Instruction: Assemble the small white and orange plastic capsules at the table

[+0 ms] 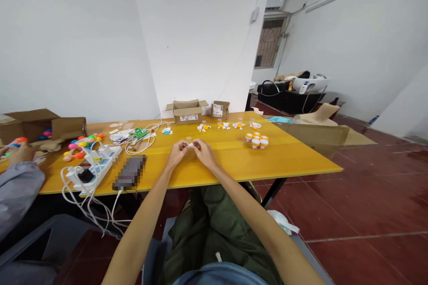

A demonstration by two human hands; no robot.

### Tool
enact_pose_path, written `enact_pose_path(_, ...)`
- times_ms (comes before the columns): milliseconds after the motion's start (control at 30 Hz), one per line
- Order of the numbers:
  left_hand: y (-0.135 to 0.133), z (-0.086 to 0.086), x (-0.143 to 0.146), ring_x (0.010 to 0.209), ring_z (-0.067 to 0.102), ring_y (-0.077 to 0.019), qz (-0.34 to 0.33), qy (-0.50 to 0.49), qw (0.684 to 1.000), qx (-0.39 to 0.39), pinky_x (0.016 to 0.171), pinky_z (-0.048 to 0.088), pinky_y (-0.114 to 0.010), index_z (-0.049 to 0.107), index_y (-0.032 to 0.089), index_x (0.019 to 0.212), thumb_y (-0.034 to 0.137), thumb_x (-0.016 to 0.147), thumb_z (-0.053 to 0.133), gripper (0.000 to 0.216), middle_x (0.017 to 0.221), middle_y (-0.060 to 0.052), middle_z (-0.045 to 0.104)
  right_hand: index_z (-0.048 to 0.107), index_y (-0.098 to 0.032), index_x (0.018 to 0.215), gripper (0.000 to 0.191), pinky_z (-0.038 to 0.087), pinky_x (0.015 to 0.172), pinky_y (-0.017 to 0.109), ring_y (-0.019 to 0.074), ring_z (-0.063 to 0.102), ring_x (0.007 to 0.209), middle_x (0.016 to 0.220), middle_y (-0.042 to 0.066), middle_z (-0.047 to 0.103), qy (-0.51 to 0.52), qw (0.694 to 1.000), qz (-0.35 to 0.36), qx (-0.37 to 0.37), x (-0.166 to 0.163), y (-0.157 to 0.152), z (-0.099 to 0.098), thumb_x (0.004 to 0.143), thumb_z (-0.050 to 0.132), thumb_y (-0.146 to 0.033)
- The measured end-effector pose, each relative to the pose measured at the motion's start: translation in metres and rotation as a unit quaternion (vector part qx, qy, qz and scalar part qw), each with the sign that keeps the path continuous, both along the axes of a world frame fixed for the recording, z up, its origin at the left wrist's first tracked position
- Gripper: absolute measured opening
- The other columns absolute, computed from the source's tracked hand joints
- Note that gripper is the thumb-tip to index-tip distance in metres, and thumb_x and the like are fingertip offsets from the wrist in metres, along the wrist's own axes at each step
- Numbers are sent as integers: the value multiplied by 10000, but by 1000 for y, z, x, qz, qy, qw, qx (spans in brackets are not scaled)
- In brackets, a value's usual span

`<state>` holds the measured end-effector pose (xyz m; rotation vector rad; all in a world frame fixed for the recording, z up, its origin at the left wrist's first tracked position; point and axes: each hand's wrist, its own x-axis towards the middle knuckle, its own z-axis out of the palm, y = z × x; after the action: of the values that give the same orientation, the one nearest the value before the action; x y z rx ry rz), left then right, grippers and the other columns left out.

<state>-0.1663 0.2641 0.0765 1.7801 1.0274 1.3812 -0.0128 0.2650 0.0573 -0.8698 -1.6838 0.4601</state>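
White small part [191, 145] sits between the left hand [177, 152] and right hand [204, 153], fingers curled, pinching it over the yellow table [240, 164]; uneven fingertip pressure could make it slip and drop.

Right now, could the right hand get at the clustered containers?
Probably yes: the clustered containers stand to the right of the right hand, nothing visible between, though that hand seems to hold a small white piece.
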Motion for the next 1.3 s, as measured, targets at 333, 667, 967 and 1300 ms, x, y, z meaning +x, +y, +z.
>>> enact_pose_path(333, -1, 1, -1, 768, 652, -181, 1, 10, 1000, -4, 763, 532, -305, 671, 195, 741, 489, 737, 759, 307, 762, -21, 705, 642, -247, 859, 108, 533, 745, 301, 195, 653, 819, 869, 30, 719, 14, 1000, 8, -5, 0, 2, -2, 875, 564, -320)
enact_pose_path(667, -5, 5, 1, 725, 642, -173, -11, 7, 1000, 2, 757, 536, -314, 664, 190, 719, 480, 726, 767, 308, 730, -14, 691, 613, -241, 833, 79, 517, 719, 288, 183, 648, 797, 836, 16, 705, 25, 999, 16, -22, 0, 4, -1, 856, 555, -291)
enact_pose_path(967, -4, 3, 0, 748, 645, -184, -15, 9, 1000, -10, 759, 533, -319, 677, 196, 737, 505, 718, 766, 322, 761, -23, 709, 608, -242, 828, 89, 511, 696, 281, 179, 639, 770, 823, 10, 697, 22, 999, 18, -27, 0, 5, -3, 860, 546, -296)
enact_pose_path(1300, 2, -1, -4, 830, 650, -210, 62, 53, 996, 28, 760, 499, -318, 718, 215, 811, 307, 754, 689, 111, 833, -34, 727, 579, -256, 829, 74, 524, 745, 302, 190, 630, 788, 831, 14, 674, 25, 999, -31, -3, 0, 4, -1, 864, 513, -250)
